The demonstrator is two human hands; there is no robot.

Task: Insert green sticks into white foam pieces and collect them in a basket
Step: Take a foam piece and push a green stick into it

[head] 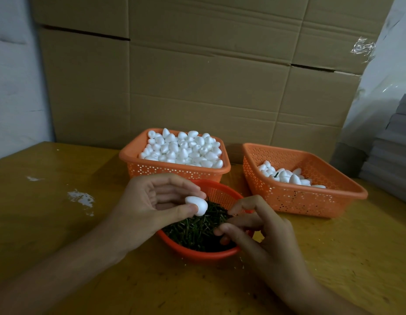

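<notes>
My left hand [152, 203] pinches a white foam piece [197, 205] between thumb and fingertips, just above the red bowl [197, 254] heaped with green sticks [195, 230]. My right hand [258, 226] reaches into the bowl from the right, its thumb and forefinger closed on a green stick [232, 215] at the heap's right side. An orange basket [174, 170] behind the bowl is full of plain foam pieces [181, 148]. The orange basket [306, 196] at the right holds several foam pieces [286, 176], some with green sticks in them.
All stands on a worn yellow wooden table [61, 223] with white scuffs at the left. A wall of cardboard boxes [197, 76] rises close behind the baskets. A grey stack [392, 151] sits at the right edge.
</notes>
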